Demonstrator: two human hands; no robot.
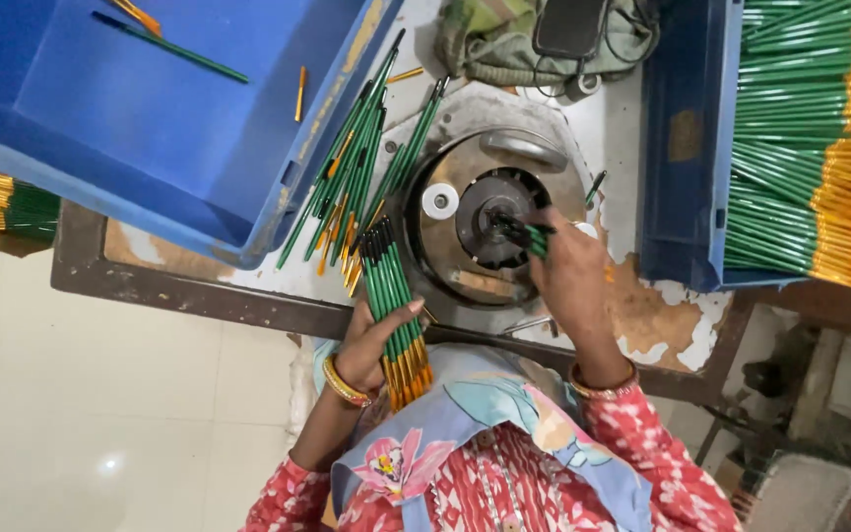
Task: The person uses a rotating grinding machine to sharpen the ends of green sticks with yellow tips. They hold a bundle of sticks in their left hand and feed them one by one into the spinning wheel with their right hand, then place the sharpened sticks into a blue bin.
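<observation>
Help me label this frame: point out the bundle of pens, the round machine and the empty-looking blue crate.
bundle of pens [393, 296], head view, middle of the green barrels.
round machine [465, 251], head view, metal face plate.
blue crate [150, 108], head view, bare inner floor.

Even, fairly bright daylight-like light fills the scene, strongest on the pale floor [100, 394] at lower left, where a small round glare spot shows, while the lower right corner falls into dim shadow. Colours are saturated and shadows under the blue crate [150, 128] stay soft. The wide lens bends straight edges toward the frame borders, and the right hand [568, 266] looks slightly motion-blurred against the sharper metal disc [465, 167].
</observation>
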